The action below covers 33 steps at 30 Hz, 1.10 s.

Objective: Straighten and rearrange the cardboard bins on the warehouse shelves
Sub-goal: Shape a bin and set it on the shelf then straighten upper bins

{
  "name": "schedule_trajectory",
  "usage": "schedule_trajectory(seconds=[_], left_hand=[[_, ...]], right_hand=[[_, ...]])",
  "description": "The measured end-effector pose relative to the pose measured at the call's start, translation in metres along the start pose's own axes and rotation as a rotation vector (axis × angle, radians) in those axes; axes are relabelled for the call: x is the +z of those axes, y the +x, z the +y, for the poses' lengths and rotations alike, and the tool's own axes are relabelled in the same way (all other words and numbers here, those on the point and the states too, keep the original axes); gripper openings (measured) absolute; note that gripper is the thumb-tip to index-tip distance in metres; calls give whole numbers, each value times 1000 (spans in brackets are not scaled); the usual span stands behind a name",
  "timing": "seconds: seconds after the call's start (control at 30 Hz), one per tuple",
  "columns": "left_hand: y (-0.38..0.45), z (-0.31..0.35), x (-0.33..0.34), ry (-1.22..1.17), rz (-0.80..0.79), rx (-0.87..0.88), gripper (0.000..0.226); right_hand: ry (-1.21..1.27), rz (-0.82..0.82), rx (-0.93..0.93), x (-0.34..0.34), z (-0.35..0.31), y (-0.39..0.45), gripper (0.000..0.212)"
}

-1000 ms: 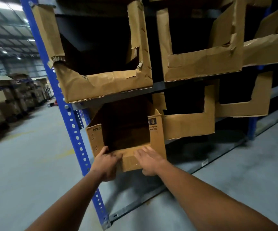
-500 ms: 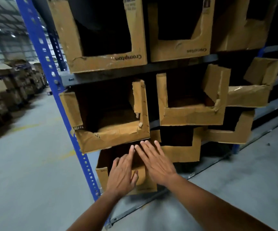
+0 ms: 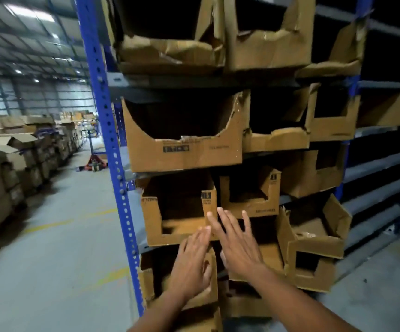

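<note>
Both flat hands (image 3: 218, 257) reach torn, creased cardboard bins (image 3: 179, 212).

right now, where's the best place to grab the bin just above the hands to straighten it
Probably the low front lip of the bin at its cut-out, coming straight in from the aisle. The lip faces outward and sits free of the blue post; fingers can hook over it. Both the left hand and right hand are flat, open.
</note>
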State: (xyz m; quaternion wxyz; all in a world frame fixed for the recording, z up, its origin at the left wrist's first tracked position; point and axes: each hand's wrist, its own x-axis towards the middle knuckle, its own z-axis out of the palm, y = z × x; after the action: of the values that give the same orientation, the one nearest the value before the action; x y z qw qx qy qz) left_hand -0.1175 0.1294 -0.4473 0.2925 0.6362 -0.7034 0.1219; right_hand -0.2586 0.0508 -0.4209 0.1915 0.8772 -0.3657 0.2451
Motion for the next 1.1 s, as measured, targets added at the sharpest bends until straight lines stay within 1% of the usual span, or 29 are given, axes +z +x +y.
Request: schedule_trajectory(seconds=[0.03,0.07,0.13,0.23,0.33,0.43,0.53,0.7,0.8,0.87,1.0,1.1], left_hand=[[18,1,-23,36,46,68,92],[38,3,-48,37,83,95,93],[77,8,-96,-2,146,104,102],[121,18,-161,31,280,194,109],[153,17,-212,109,363,277,110],[178,9,-246,194,408,318,103],[197,-4,-265,273,437,319,99],[227,-30,-281,377,502,271,98],[246,-36,-281,202,601,130,98],[260,-39,-281,180,657,82,97],[290,-52,-281,387,612,121,95],[321,-56,-287,476,579,91,97]], right_hand=[[-11,17,4,-25,1,19,119],[-18,42,10,-51,3,37,118],[-45,108,16,-98,7,72,115],[-123,188,1,-155,12,116,115],[-134,265,26,-195,15,147,108],[-124,317,34,-213,19,167,104],[-96,349,2,-220,30,186,104],[-153,379,-43,-231,44,233,105],[-148,426,-58,-235,53,267,105],[-102,441,-44,-236,63,289,104],[87,427,-31,-229,86,320,103],[106,407,-110,-223,112,338,103]])
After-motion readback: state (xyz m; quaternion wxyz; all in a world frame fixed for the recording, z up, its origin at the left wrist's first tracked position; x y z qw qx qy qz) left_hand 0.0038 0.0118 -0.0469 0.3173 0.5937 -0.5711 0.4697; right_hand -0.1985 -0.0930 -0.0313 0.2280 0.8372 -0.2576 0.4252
